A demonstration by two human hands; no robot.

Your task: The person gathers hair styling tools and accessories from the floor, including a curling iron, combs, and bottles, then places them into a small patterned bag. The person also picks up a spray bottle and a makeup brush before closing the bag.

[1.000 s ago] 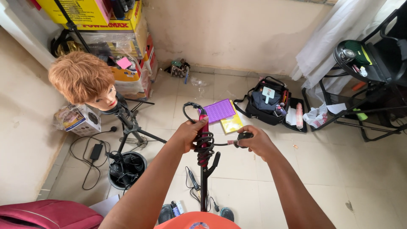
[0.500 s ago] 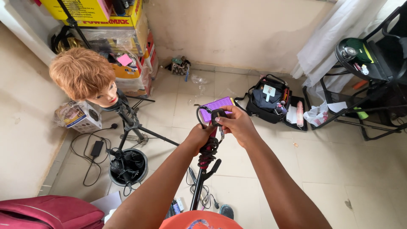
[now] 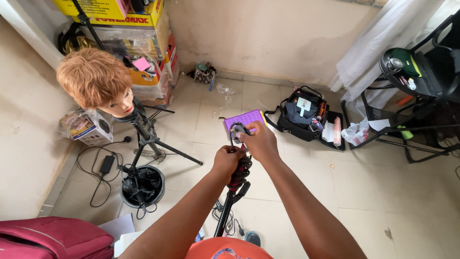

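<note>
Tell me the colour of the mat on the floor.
Purple, the mat in the head view.

We've got bare floor right of our hands; left, the mannequin head on its tripod blocks; ahead, bag and purple mat.

The red-handled curling iron with its dark barrel looks like glossy plastic and smooth metal, wrapped in a black rubbery cord. The purple square mat has a dotted, textured surface. The mannequin head wears matt, fluffy ginger hair over smooth plastic skin. The black tripod is dull metal. The floor tiles are pale, faintly glossy ceramic. The black bag is woven cloth.
</note>
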